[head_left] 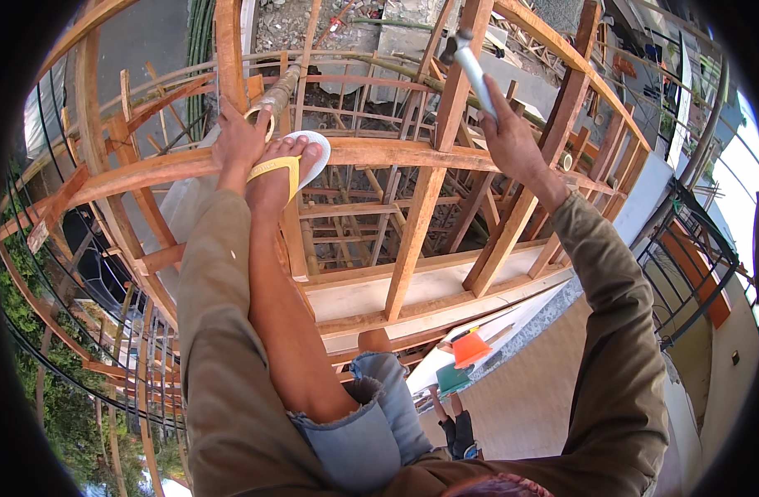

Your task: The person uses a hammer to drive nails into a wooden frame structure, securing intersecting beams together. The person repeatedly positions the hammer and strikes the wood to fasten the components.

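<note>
My left hand [240, 142] is closed around the lower part of an upright wooden post [229, 51], just above a curved wooden beam [379, 153]. Its fingertips are beside the cut end of a bamboo pole [283, 89]; anything small between them is hidden. My right hand [514, 141] grips a hammer [476, 76] by its pale handle, with the dark head raised up and away from me, right of a slanting post [460, 95]. On the curved beam, close to my left hand, my foot stands in a white flip-flop [316, 159] with a yellow strap.
Wooden framing and bamboo poles surround an opening with a lattice [346, 224] below. A pale plank ledge [354, 305] lies nearer me. Beyond it are orange [471, 349] and green [453, 378] things. Black cables [44, 364] curve along the left. Rubble [296, 29] lies far below.
</note>
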Available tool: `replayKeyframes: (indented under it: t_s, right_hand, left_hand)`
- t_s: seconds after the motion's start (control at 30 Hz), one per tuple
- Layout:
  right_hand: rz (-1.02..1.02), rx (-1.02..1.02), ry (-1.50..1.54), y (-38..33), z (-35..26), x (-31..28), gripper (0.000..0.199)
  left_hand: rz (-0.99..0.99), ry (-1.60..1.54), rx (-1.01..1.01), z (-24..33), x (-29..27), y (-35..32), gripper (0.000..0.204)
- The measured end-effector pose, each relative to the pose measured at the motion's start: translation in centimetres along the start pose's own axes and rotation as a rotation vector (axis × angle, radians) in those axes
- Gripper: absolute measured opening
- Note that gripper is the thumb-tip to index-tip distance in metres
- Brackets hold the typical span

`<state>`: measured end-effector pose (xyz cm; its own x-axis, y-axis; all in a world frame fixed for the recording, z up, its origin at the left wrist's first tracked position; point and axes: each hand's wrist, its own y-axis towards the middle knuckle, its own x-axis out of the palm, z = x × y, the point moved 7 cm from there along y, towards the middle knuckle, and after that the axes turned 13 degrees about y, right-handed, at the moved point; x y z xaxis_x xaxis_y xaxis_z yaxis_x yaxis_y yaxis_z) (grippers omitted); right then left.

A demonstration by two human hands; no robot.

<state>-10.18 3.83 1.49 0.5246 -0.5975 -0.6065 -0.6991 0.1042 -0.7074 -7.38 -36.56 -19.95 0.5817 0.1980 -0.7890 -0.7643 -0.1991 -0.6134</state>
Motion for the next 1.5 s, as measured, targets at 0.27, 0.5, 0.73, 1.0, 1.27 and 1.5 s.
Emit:
replayKeyframes:
  t_s: [0.27,0.5,0.73,1.0,1.27,1.5]
  right_hand:
    - [-0.189,0.056,-0.014,-0.4,8.3,3.7,0.063]
    - [0.094,-0.178,0.049,2.4,-4.9,-4.2,0.054]
    - [0.039,-0.201,-0.102,1.8,-2.6,-0.2,0.06]
    - [-0.417,0.233,-0.125,0.2,7.4,3.7,0.068]
    - [0.351,-0.364,0.048,3.9,-9.3,-6.5,0.059]
    - [-0.458,0.192,-0.195,0.1,5.7,4.1,0.065]
  left_hand:
    - [0.01,0.001,-0.004,-0.1,-0.4,0.0,0.106]
    - [-0.018,0.031,-0.014,0.0,-0.2,0.1,0.105]
    - [-0.025,0.009,-0.003,-0.1,-0.1,0.1,0.105]
    - [-0.031,-0.006,0.007,-0.1,-0.2,0.1,0.107]
    - [-0.069,-0.006,-0.005,-0.1,-0.3,0.0,0.107]
    - [-0.007,-0.025,0.026,0.0,-0.8,0.5,0.108]
